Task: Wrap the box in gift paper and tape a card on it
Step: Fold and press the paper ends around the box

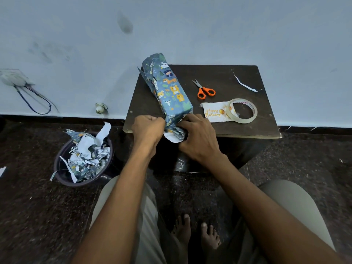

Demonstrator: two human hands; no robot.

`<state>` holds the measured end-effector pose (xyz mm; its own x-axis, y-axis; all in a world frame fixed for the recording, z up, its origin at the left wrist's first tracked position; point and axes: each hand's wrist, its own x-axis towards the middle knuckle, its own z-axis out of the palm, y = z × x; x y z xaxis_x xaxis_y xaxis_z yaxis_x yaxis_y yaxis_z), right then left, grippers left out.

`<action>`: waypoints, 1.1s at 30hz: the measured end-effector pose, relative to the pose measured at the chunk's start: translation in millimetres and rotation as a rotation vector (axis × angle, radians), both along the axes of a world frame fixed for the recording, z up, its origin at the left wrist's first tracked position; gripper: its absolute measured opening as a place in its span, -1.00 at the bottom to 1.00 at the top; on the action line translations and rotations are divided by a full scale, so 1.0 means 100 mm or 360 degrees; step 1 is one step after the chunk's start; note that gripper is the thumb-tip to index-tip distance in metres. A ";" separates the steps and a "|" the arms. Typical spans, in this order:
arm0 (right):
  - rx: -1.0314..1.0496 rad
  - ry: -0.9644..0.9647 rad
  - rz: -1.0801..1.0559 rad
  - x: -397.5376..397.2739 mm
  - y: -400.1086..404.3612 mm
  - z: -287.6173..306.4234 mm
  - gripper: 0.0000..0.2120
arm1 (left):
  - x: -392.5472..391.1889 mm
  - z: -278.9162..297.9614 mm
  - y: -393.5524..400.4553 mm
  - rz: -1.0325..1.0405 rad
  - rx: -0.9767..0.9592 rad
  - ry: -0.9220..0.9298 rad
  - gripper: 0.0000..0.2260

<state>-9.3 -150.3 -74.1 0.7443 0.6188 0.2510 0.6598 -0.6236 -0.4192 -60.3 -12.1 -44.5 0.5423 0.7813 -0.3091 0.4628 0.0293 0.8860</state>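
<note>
a long box wrapped in animal-print gift paper lies on a small dark table, near end at the front edge. the left hand and right hand, fingers curled, pinch the loose paper there, folding that end shut. next likely needs the tape roll, lying on the birthday card near the scissors.

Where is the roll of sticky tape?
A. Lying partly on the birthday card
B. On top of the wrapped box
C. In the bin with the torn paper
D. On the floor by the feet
A: the tape roll lies flat on the table, overlapping the birthday card.
</note>
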 end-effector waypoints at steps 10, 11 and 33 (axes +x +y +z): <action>-0.0016 -0.0010 0.0036 0.01 0.01 -0.03 -0.66 | 0.01 0.03 -0.11 -0.0046 -0.0099 -0.0050 -0.89; -0.0006 -0.0007 0.0042 0.00 0.03 -0.04 -0.67 | 0.02 0.02 -0.12 -0.0044 -0.0107 -0.0047 -0.86; 0.0295 0.0922 0.0149 0.12 -0.10 0.25 -0.30 | 0.01 0.03 -0.52 0.0192 0.0393 -0.0198 -0.68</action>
